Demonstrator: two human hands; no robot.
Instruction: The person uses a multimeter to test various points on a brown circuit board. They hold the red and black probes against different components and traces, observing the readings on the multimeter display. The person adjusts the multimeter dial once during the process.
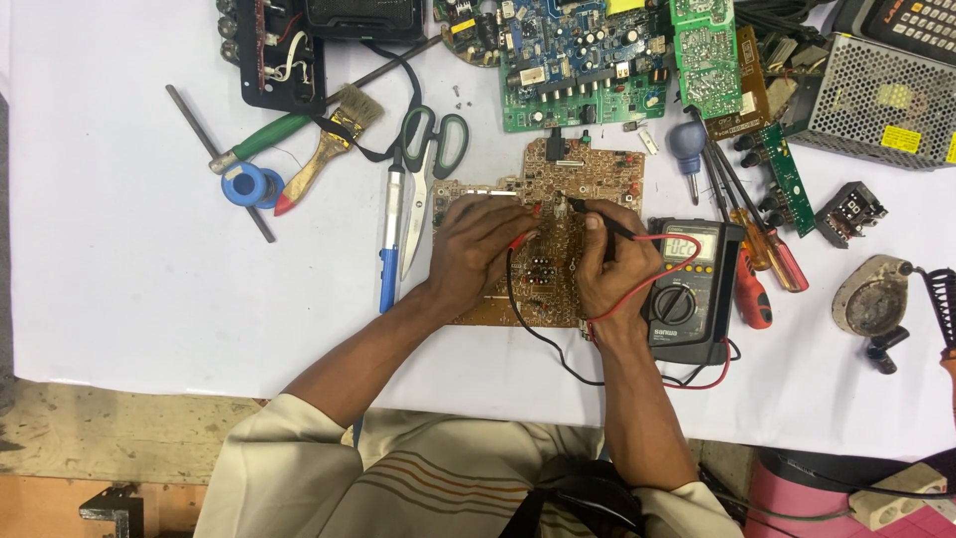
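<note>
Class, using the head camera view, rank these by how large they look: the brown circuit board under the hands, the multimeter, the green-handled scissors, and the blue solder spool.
1. Brown circuit board
2. Multimeter
3. Scissors, longer than the multimeter but slimmer, so this pair is unsure
4. Blue solder spool

A white-covered desk (119, 299) carries a brown circuit board (558, 249) at its middle, a black multimeter (692, 294) just to the right, and green circuit boards (588, 65) at the far edge. Left of the middle lie scissors (428, 159), a paintbrush (329, 144) and blue tape (249, 185); at the right, screwdrivers (757, 249) and a metal mesh box (881, 100).
</note>
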